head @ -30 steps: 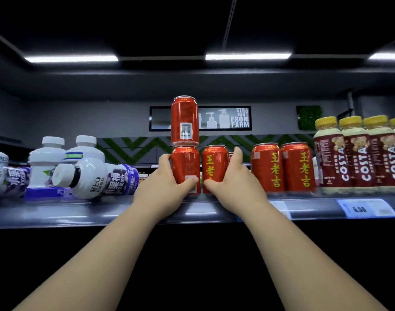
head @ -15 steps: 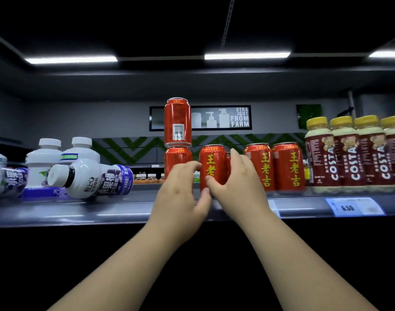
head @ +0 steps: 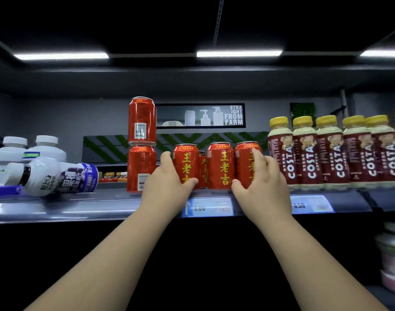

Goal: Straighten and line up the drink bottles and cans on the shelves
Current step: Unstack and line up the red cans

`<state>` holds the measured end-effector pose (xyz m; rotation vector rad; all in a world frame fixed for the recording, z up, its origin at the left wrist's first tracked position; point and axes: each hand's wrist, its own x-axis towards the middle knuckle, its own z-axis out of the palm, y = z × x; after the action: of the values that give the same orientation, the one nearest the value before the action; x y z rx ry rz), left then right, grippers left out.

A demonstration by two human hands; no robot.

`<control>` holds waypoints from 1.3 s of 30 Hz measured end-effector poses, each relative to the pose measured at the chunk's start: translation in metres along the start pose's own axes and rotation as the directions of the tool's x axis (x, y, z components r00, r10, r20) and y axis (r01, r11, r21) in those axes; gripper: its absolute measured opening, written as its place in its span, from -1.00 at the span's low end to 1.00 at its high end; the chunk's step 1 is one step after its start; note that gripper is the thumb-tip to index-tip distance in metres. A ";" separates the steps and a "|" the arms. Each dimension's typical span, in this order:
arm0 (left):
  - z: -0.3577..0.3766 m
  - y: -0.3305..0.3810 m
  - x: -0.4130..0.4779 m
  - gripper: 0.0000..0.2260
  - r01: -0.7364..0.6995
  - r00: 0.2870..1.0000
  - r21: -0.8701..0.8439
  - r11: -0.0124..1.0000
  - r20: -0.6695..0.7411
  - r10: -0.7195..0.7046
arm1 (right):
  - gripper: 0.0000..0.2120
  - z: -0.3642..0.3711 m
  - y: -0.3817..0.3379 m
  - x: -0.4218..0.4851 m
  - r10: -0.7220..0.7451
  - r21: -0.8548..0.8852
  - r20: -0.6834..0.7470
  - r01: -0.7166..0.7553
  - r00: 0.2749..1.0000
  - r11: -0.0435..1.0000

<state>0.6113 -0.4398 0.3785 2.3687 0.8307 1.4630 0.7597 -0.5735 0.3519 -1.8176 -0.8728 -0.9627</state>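
Note:
Three red cans with yellow characters stand side by side on the shelf (head: 80,207). My left hand (head: 167,185) wraps the left red can (head: 185,163), thumb across its front. My right hand (head: 262,185) grips the right red can (head: 243,162). Between them the middle red can (head: 220,164) stands untouched, and a further can (head: 202,169) shows behind the gap. Left of my hands, a lower red can (head: 140,169) carries an upper red can (head: 142,121) stacked on top, barcodes facing me.
A white bottle (head: 55,176) with a purple label lies on its side at the left, in front of two upright white bottles (head: 46,147). Several yellow-capped Costa bottles (head: 310,153) stand in a row at the right. Price tags (head: 207,207) line the shelf edge.
Both hands moved right, away from the stacked cans. The left hand now holds the left can of the row and the right hand the right can. The view shifted right.

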 end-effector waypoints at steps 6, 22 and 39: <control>0.009 0.010 0.000 -0.27 -0.029 0.999 0.011 1.000 -0.018 0.029 | -0.32 -0.003 0.007 0.002 0.030 0.095 0.013 -0.031 0.999 0.995; -0.038 -0.054 0.007 -0.22 -0.072 0.890 0.064 0.995 -0.447 0.094 | -0.57 -0.002 -0.042 -0.012 -0.199 0.368 -0.145 0.240 0.969 0.898; -0.077 -0.119 0.050 -0.41 -0.063 0.992 -0.267 0.962 0.092 0.090 | -0.48 0.090 -0.222 0.060 -0.078 0.717 0.492 -0.353 0.867 0.602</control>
<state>0.5206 -0.3219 0.3955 2.2737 0.4894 1.3691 0.6210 -0.3987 0.4575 -1.2754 -1.1876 0.0800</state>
